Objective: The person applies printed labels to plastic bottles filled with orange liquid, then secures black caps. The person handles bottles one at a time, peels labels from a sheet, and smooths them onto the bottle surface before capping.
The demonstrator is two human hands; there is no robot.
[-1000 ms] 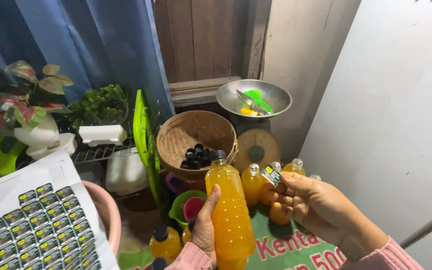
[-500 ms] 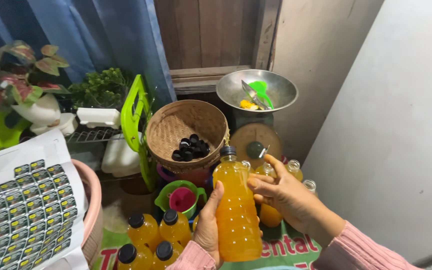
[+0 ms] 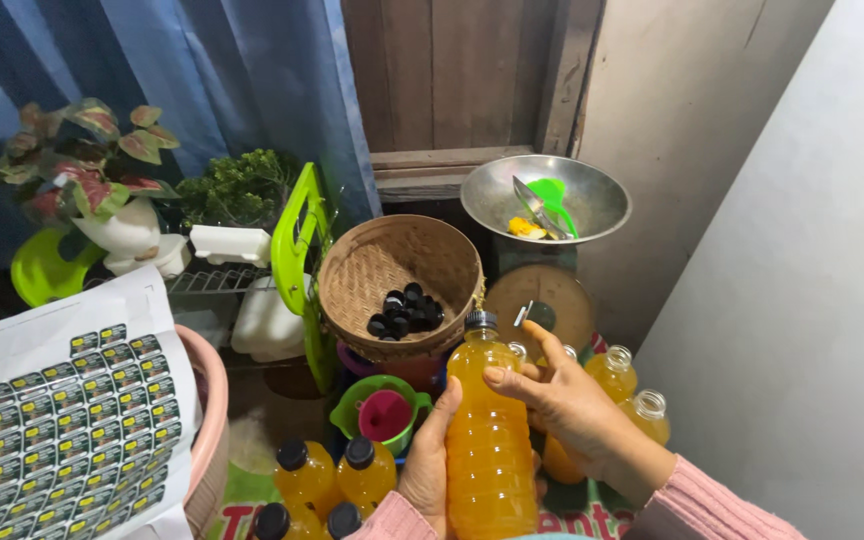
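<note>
Two hands meet on one orange juice bottle (image 3: pixel 490 440) at six o'clock: the left hand (image 3: pixel 430 465) wraps its fingers around the body, the right hand (image 3: pixel 562 400) presses fingers onto its front. At twelve o'clock, a woven basket (image 3: pixel 372 270) holds black caps (image 3: pixel 404 310).

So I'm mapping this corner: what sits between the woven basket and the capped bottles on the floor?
In the head view, a green bowl holding a pink funnel sits between the basket and the capped bottles.
</note>
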